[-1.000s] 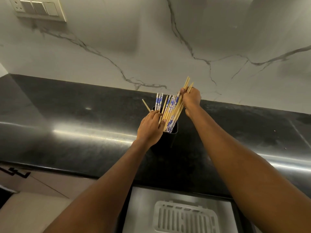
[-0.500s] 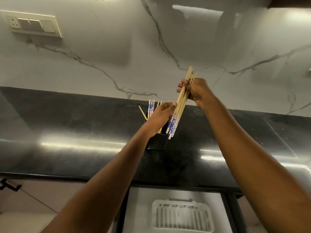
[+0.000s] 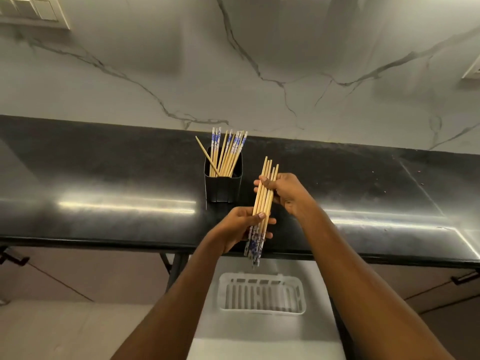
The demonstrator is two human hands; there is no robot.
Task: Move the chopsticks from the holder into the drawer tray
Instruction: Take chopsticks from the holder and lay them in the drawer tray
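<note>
— Where's the bundle of chopsticks [image 3: 262, 201]?
— Over the front edge of the worktop [image 3: 104, 178], with the white tray [image 3: 261, 311] below it. The left hand [image 3: 237, 229] grips its patterned end, and the right hand [image 3: 288, 193] grips near its plain tips.
— The holder [image 3: 223, 187]?
— Toward the back edge, with other chopsticks [image 3: 228, 152] standing in it.

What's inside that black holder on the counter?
A loose cluster of chopsticks stands in the black holder, leaning against its walls with the blue-patterned ends up. One plain stick tilts left. The front wall hides their lower ends and the holder's bottom.
</note>
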